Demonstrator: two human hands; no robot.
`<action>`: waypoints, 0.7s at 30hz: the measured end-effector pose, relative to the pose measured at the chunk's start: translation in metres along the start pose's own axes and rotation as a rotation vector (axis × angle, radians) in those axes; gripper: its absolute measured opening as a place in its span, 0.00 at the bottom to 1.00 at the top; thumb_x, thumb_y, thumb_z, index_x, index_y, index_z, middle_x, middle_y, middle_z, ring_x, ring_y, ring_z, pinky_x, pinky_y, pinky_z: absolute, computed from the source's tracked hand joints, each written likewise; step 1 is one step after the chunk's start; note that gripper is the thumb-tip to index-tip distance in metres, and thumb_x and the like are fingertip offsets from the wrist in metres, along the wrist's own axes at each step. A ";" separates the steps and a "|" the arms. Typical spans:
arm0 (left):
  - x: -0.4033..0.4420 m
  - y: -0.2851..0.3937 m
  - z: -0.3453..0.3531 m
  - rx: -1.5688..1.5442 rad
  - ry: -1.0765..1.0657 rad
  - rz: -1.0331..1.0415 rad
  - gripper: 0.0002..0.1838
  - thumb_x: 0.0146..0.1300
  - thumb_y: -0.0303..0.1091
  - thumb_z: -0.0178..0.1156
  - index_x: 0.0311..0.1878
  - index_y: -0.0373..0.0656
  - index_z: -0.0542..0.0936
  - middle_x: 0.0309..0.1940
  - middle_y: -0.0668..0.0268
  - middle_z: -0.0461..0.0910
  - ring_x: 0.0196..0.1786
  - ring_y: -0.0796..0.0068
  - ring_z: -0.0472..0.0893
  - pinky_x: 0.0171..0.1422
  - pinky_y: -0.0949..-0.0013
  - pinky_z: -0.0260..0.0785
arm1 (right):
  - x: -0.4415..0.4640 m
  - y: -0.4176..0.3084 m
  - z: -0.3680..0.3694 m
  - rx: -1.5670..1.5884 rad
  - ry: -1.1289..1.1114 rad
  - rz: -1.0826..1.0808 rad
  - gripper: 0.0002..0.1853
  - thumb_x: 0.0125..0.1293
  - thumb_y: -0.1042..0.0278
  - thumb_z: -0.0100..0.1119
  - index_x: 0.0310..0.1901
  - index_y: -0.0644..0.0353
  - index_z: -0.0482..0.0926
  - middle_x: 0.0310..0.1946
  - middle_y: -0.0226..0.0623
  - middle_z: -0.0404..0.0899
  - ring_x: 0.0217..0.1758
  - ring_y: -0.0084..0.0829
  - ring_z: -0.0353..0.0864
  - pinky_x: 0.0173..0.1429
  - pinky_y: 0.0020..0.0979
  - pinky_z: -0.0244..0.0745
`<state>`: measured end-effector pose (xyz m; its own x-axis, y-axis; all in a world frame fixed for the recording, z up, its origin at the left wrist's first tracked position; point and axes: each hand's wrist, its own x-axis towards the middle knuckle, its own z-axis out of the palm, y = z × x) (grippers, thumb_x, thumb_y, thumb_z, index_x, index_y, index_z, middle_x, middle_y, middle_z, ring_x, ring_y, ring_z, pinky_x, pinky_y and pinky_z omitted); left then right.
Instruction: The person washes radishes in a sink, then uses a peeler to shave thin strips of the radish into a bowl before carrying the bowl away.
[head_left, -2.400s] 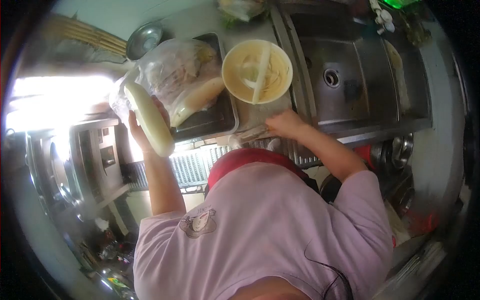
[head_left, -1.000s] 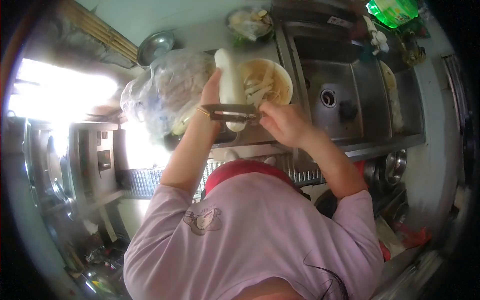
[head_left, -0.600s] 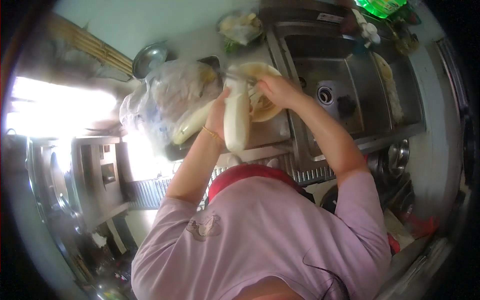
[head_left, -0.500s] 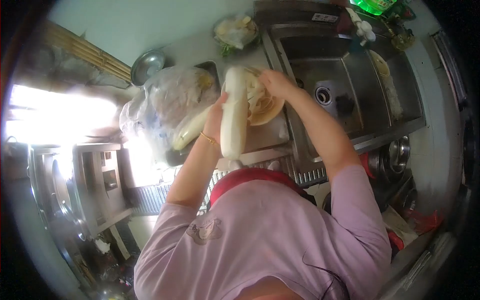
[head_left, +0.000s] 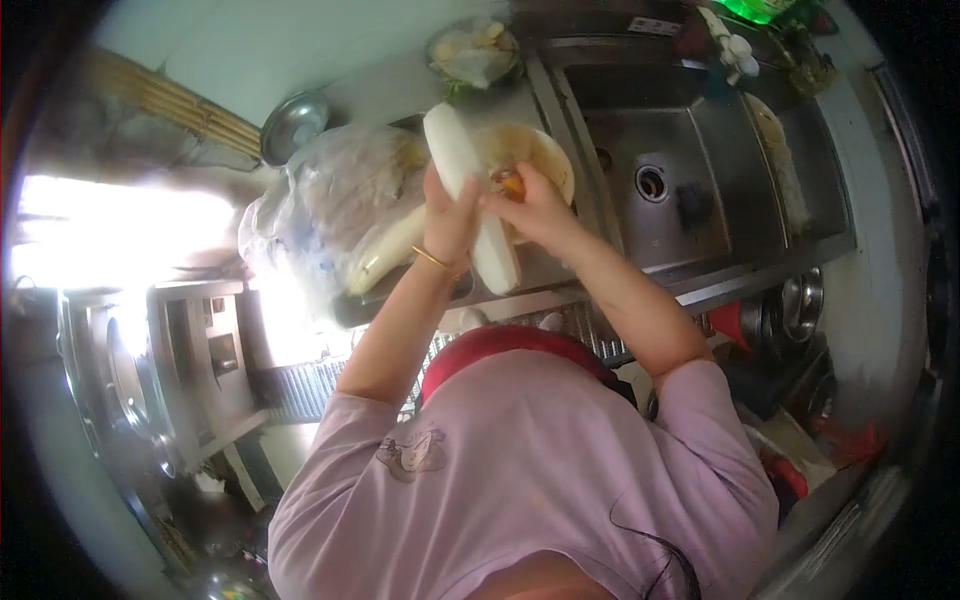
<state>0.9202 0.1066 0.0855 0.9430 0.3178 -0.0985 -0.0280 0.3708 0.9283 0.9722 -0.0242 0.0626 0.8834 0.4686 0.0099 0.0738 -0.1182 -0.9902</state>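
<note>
Left to right. Shiny round silver metal dish (head_left: 293, 130) at the back left corner of the grey desk (head_left: 503, 108). In front of it, a big crumpled see-through plastic bag (head_left: 335, 190), bulky, contents unclear, spilling over the left side of the dark rectangular metal tray (head_left: 360, 308). A smooth pale greenish-white oblong vegetable (head_left: 390, 248) lies slantwise at the bag's right, toward the desk's front edge.

Next, left hand (head_left: 450, 215), wrapped around the middle of a long, thick, whitish cylindrical vegetable (head_left: 453, 150). That one is held up off the desk, tilted, far end leaning left, near end toward the front edge, between bag and bowl. Looks solid: probably fairly heavy, stiff, slick where wet or bare, could snap if bent. Best hold: full wrap at mid-length, thumb and fingers on opposite sides; ends likely to swing if gripped there.

Behind it, a dark-rimmed glass-like bowl with plastic-covered food (head_left: 472, 58) at the desk's back edge. Right hand (head_left: 540, 208) just beside the vegetable, fingers bent, pinching a small orange-brown thing (head_left: 511, 184), mostly covered, identity unclear. Under that hand, a round cream-coloured bowl (head_left: 558, 165), near the desk's right edge by the stainless steel sink (head_left: 650, 125).
</note>
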 end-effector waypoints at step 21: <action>0.026 0.011 -0.038 -0.678 -0.225 -0.586 0.32 0.72 0.62 0.38 0.45 0.39 0.75 0.35 0.56 0.80 0.34 0.59 0.80 0.41 0.59 0.76 | -0.069 -0.075 -0.039 -0.690 -0.320 -0.501 0.12 0.58 0.66 0.61 0.42 0.59 0.75 0.31 0.43 0.79 0.33 0.48 0.80 0.36 0.44 0.73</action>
<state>0.9319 0.1525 0.0797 0.9079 -0.2333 -0.3483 0.3534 0.8729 0.3364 0.9239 -0.0813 0.1413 0.5106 0.8145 0.2755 0.7659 -0.2852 -0.5763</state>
